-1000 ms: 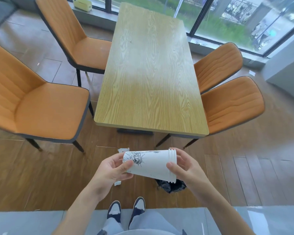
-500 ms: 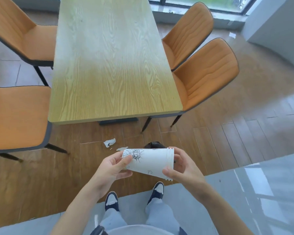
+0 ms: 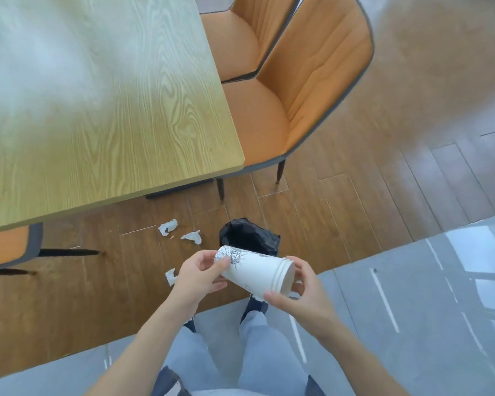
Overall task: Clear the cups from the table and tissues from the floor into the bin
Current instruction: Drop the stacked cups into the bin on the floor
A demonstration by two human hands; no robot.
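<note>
Two hands hold one white paper cup (image 3: 256, 274) between them, lying on its side in the air with its base to the left and its open rim to the right. The left hand (image 3: 196, 277) has its fingers and thumb curled round the base end, where a dark line drawing is printed; the right hand (image 3: 303, 295) grips the ribbed rim end, thumb along the near side and fingers behind the mouth. Just beyond the cup, one bin (image 3: 249, 238) lined with a black bag stands on the wooden floor (image 3: 340, 201), its near edge hidden by the cup. Three crumpled white tissues lie on the floor left of the bin: one tissue (image 3: 167, 226) farthest from the person, a second tissue (image 3: 192, 236) just right of it and nearer the bin, and a third tissue (image 3: 170, 276) close beside the left hand. Farther off stands one light wooden table (image 3: 97, 95), filling the upper left. Three orange chairs show: two on the right of the table, the near chair (image 3: 303, 90) in front of the far chair (image 3: 240, 38), and the corner of one chair (image 3: 9, 247) at the left edge. Below the hands are two legs in pale jeans (image 3: 240, 352), on grey flooring.
</note>
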